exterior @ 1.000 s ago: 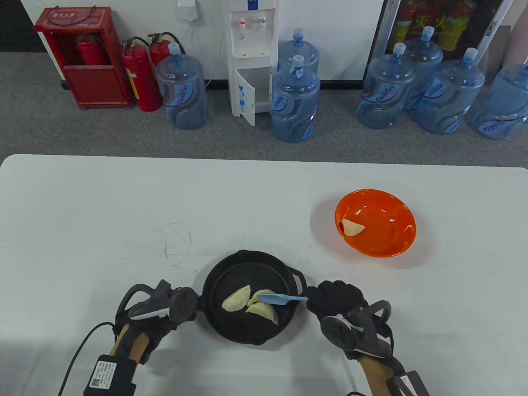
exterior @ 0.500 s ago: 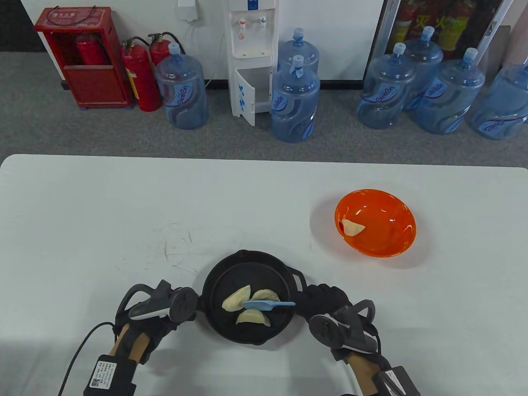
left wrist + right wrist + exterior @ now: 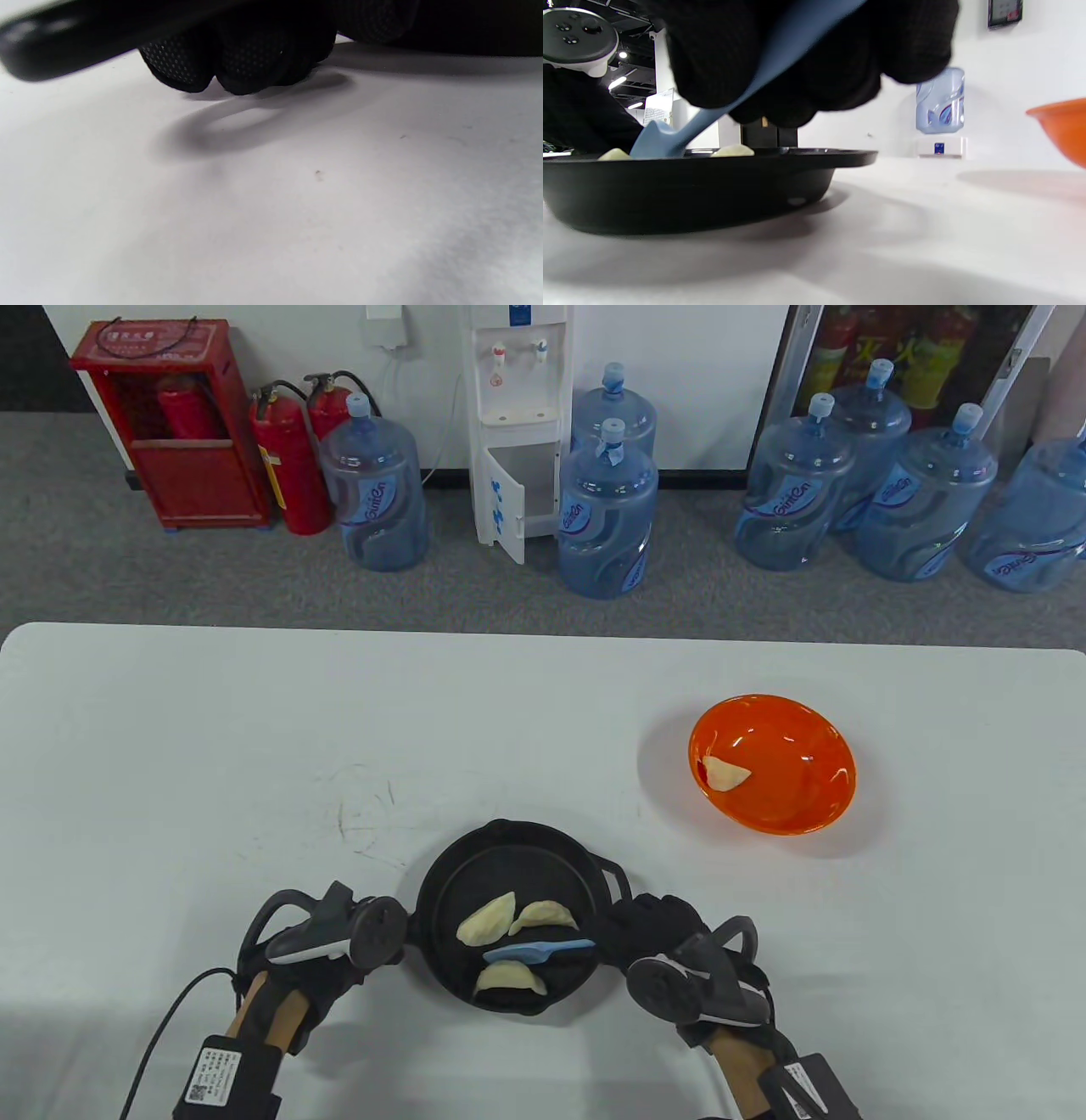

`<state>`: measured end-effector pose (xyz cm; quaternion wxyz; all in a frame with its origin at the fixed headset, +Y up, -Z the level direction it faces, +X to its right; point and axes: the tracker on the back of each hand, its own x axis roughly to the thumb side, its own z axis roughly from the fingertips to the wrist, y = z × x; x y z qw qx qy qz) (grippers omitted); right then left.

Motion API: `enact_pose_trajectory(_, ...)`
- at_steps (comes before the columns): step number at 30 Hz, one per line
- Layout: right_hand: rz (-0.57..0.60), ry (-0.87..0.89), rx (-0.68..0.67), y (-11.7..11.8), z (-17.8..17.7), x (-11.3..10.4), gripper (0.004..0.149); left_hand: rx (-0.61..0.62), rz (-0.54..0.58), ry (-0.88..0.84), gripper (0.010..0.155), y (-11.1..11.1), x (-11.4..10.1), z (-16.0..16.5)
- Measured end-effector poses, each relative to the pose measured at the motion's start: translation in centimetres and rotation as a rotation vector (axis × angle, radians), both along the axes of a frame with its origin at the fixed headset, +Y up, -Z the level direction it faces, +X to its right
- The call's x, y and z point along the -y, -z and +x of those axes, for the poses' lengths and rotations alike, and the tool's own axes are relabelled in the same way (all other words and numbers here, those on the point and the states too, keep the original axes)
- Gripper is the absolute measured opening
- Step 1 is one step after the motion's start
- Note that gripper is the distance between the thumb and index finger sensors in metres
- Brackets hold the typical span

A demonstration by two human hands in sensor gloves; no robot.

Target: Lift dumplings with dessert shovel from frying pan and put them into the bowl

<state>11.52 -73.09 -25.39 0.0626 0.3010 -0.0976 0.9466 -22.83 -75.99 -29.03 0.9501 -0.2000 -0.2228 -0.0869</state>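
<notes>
A black frying pan (image 3: 509, 848) sits near the table's front edge with three pale dumplings: one at its left (image 3: 486, 920), one at its middle (image 3: 544, 914), one at its near rim (image 3: 510, 978). My right hand (image 3: 649, 929) grips a blue dessert shovel (image 3: 534, 953), whose blade lies between the middle and near dumplings. In the right wrist view the shovel (image 3: 712, 110) slants down into the pan (image 3: 712, 190). My left hand (image 3: 339, 942) is at the pan's left handle; in the left wrist view its curled fingers (image 3: 237, 63) wrap the dark handle. An orange bowl (image 3: 789, 806) at the right holds one dumpling (image 3: 726, 772).
The white table (image 3: 212, 746) stretches wide to the left and back of the pan. Water bottles (image 3: 607, 517), a dispenser and fire extinguishers stand on the floor beyond the far edge. A cable (image 3: 161, 1035) trails from my left wrist.
My right hand slid left and nearer, sweeping the shovel blade across the pan. The dumpling it touched moved toward the pan's near rim. Left hand and bowl stayed put.
</notes>
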Motion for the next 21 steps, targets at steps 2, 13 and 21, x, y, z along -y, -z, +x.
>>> enact_pose_trajectory(2, -0.037, -0.003, -0.005, 0.1, 0.1, 0.1, 0.039, 0.003, 0.001, 0.005, 0.054, 0.0, 0.0, 0.0)
enact_pose_trajectory(13, -0.081, 0.016, -0.04, -0.2, -1.0, 0.3, 0.039, -0.003, -0.005, -0.002, 0.054, 0.0, 0.0, 0.0)
enact_pose_trajectory(21, -0.197, 0.074, -0.027, 0.1, -1.5, 0.9, 0.04, -0.005, -0.007, -0.002, 0.054, 0.0, 0.0, 0.0)
